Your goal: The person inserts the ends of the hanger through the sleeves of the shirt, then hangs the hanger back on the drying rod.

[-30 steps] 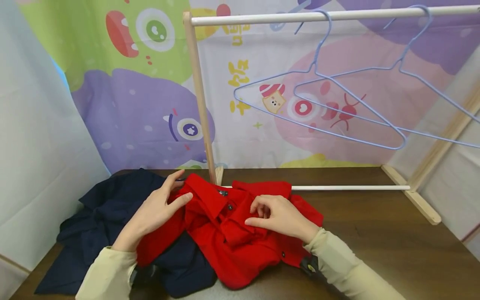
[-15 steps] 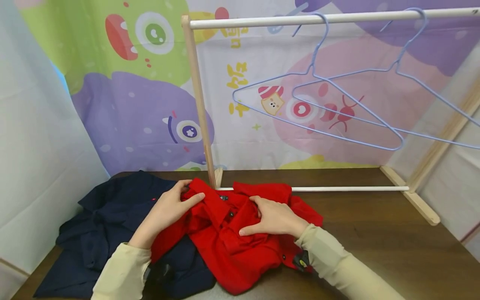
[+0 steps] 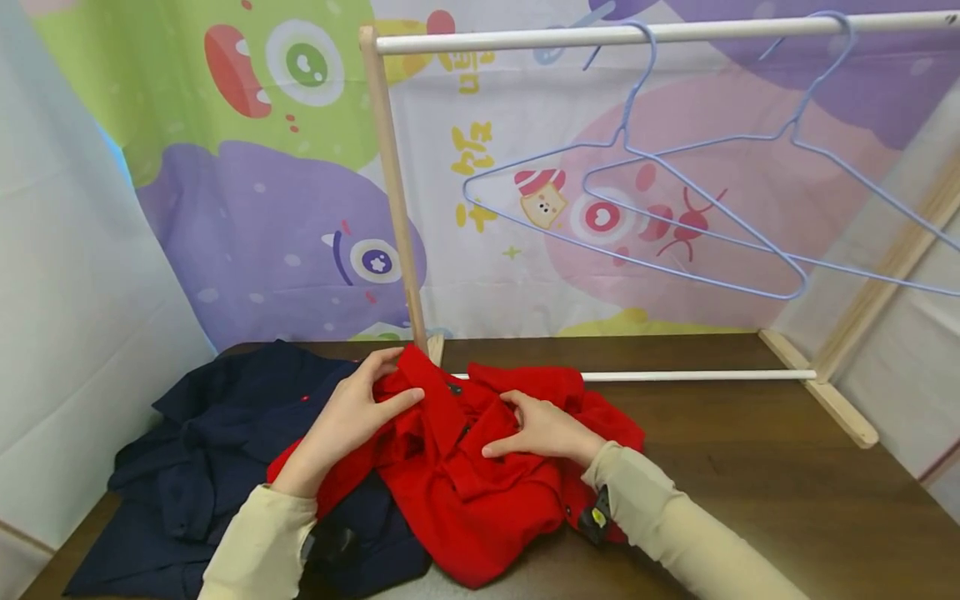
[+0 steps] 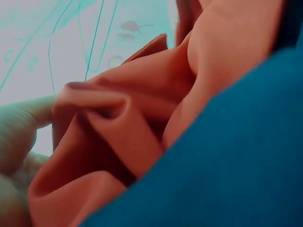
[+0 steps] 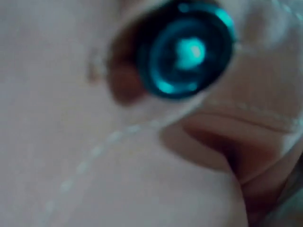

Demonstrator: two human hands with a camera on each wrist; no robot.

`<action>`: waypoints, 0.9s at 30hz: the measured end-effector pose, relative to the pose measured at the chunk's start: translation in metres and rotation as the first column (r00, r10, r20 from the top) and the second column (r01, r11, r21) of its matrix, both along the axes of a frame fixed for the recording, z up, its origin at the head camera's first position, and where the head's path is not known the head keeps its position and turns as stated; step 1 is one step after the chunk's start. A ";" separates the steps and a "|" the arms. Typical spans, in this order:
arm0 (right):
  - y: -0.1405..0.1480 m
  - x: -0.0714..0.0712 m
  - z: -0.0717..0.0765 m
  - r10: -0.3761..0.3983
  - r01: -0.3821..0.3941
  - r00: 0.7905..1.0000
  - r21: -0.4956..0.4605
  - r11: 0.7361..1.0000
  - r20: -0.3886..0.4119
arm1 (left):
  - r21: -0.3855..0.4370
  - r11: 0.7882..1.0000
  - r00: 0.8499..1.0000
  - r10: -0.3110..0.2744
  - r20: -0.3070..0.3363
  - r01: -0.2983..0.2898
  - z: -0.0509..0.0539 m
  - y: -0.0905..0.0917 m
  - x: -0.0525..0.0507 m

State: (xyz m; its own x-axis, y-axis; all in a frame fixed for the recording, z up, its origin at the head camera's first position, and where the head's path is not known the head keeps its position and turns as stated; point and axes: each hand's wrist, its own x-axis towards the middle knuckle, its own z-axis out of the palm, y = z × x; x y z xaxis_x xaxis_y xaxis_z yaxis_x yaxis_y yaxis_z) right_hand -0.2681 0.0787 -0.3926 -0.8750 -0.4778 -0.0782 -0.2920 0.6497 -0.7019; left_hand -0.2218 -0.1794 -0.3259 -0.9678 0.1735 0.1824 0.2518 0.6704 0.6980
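Our left grip (image 3: 348, 417) curls round the collar (image 3: 438, 404) of the red shirt (image 3: 480, 533) lying on the counter (image 3: 735, 492); our right grip (image 3: 551, 429), thumb and fingers parted, sits over its front, though we cannot tell if it holds cloth.

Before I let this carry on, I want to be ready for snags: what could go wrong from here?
The red shirt lies partly over the navy garment, so lifting it might drag that along.

The shirt is bunched in folds, and the left hand holds it near the collar, so it could come up twisted.

Raised toward the rail, it might bump the light-blue hangers hooked there.
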 end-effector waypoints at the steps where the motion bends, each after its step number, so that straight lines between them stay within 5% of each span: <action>1: 0.002 -0.003 -0.001 0.010 -0.008 0.999 -0.060 0.998 0.034 | 0.016 1.000 1.000 0.001 -0.009 -0.001 0.000 0.001 -0.001; 5: 0.008 -0.010 -0.003 0.039 0.012 0.987 -0.310 0.951 0.156 | 0.072 0.997 1.000 0.008 -0.026 -0.006 0.000 0.006 -0.003; 8: 0.013 -0.011 -0.003 0.030 0.032 0.988 -0.397 0.917 0.151 | 0.088 0.996 1.000 0.009 -0.029 -0.006 0.001 0.008 -0.004; 15: 0.017 -0.009 0.007 0.001 0.025 0.999 -0.495 0.868 0.051 | 0.110 0.994 0.996 -0.005 -0.091 0.015 0.002 0.007 -0.004; 27: 0.013 0.004 0.037 -0.011 -0.053 0.993 -0.543 0.838 -0.114 | 0.176 0.980 0.963 -0.039 -0.268 0.089 0.006 0.009 0.004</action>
State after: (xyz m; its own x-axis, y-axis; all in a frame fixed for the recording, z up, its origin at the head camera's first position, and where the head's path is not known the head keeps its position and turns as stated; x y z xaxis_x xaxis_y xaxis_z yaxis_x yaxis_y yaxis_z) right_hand -0.2643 0.0917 -0.3559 -0.8520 -0.4330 0.2943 -0.3957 0.1646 -0.9035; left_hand -0.2178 -0.1706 -0.3203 -0.8693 0.1731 0.4630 0.4809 0.5126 0.7113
